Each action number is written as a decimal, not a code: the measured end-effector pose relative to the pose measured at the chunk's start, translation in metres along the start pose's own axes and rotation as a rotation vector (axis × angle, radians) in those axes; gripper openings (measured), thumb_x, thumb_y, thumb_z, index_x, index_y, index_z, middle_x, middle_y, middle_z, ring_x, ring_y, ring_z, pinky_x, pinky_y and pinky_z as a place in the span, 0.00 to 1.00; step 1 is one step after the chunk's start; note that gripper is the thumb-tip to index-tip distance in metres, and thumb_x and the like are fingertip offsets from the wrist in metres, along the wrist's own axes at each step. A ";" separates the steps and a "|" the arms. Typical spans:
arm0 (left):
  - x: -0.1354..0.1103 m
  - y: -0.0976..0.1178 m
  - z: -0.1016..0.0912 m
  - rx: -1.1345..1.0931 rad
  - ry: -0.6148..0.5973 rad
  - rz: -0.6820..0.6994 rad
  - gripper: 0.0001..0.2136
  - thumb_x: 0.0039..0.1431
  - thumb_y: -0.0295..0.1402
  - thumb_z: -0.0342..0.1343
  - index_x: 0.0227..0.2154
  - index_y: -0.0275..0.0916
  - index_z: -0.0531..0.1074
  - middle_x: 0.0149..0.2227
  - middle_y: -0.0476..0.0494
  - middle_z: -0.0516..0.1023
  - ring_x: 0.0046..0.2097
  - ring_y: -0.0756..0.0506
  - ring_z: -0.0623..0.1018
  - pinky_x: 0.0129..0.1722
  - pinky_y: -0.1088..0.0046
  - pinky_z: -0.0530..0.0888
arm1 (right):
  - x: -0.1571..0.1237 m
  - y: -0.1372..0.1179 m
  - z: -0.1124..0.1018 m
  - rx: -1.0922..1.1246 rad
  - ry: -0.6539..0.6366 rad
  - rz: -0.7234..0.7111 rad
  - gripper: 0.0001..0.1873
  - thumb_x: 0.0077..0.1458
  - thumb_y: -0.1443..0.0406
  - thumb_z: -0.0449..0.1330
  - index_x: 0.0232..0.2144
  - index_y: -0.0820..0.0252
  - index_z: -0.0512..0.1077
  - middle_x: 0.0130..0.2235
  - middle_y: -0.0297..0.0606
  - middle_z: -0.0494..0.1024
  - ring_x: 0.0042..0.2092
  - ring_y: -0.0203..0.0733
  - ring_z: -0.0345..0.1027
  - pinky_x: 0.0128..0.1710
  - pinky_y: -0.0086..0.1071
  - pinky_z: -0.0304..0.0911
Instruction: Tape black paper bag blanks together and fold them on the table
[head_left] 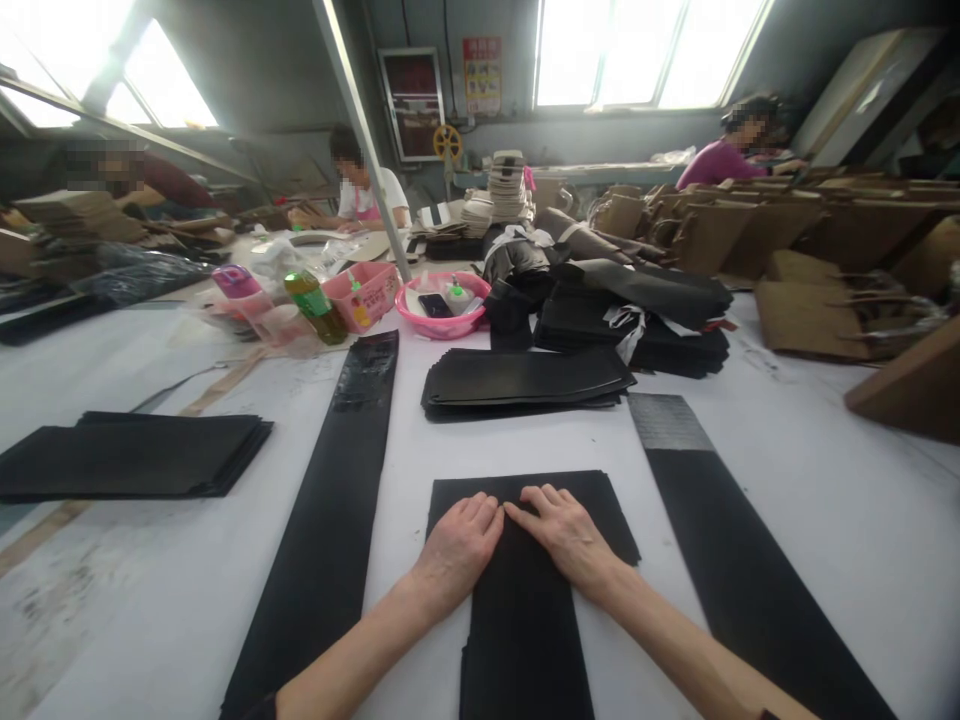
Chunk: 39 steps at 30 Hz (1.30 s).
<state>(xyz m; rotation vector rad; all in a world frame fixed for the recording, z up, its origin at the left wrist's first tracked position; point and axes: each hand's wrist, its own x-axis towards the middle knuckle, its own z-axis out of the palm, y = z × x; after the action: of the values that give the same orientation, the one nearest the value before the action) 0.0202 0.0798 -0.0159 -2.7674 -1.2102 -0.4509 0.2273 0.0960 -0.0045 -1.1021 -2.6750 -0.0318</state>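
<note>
A black paper sheet point(525, 600) lies flat on the white table point(787, 500) right in front of me. My left hand point(457, 545) rests palm down on its upper part, fingers together and stretched flat. My right hand point(566, 530) lies beside it, also flat, fingertips nearly touching the left hand's. Both press on the sheet near its far edge; neither hand grips anything. A long black strip point(337, 520) lies to the left of the sheet and another black strip point(735, 560) to the right.
Stacks of black sheets sit ahead point(525, 380) and at left point(135, 455). A pink bowl point(442, 305), a pink basket point(364, 295) and a green bottle point(315, 305) stand beyond. Brown paper bags point(825, 290) pile up at right. Other people work at the far tables.
</note>
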 end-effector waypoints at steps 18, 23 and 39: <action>-0.005 -0.015 0.006 0.049 -0.007 0.028 0.16 0.55 0.16 0.44 0.44 0.28 0.69 0.48 0.32 0.71 0.53 0.38 0.72 0.53 0.59 0.73 | -0.036 0.041 -0.006 0.214 0.039 0.167 0.09 0.63 0.68 0.53 0.40 0.53 0.73 0.41 0.36 0.72 0.41 0.38 0.63 0.39 0.32 0.60; -0.006 -0.013 0.006 -0.058 0.062 -0.039 0.15 0.57 0.18 0.42 0.44 0.34 0.67 0.46 0.38 0.71 0.52 0.42 0.72 0.53 0.60 0.74 | -0.044 0.048 -0.011 0.252 0.092 0.313 0.05 0.61 0.66 0.57 0.32 0.56 0.72 0.38 0.33 0.73 0.39 0.36 0.66 0.37 0.29 0.62; -0.008 -0.006 -0.004 -0.575 0.161 -0.387 0.08 0.60 0.26 0.49 0.42 0.40 0.66 0.47 0.43 0.70 0.50 0.44 0.72 0.49 0.63 0.73 | 0.017 0.014 -0.014 0.437 -0.097 0.497 0.05 0.49 0.67 0.65 0.24 0.56 0.72 0.28 0.29 0.74 0.32 0.37 0.67 0.31 0.28 0.55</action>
<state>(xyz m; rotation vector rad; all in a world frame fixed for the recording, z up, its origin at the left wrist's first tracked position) 0.0100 0.0775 -0.0149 -2.8241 -1.8149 -1.2022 0.2287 0.1161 0.0118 -1.5878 -2.2391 0.6712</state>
